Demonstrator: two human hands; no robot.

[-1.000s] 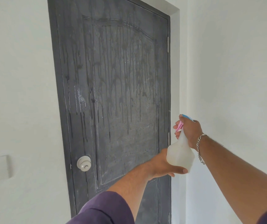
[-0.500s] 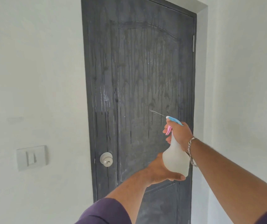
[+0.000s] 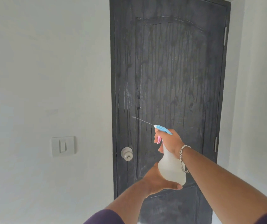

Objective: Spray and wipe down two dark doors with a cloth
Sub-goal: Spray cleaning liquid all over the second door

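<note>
While the right hand (image 3: 168,141) curls its fingers (image 3: 156,137) round the neck of the translucent white plastic spray bottle (image 3: 171,168) and squeezes the pink trigger, the left hand (image 3: 157,181) cups the rounded base, thumb pressed along it. Keeping that support steady would, I judge, hold the thin jet on aim; sweeping it toward the drier patches beyond the fingertips would even the coverage. Ahead of the nozzle stands the dark matte panelled door (image 3: 170,70), streaked with drips, its round pale metal knob (image 3: 127,153) left of the fingers. No cloth shows.
</note>
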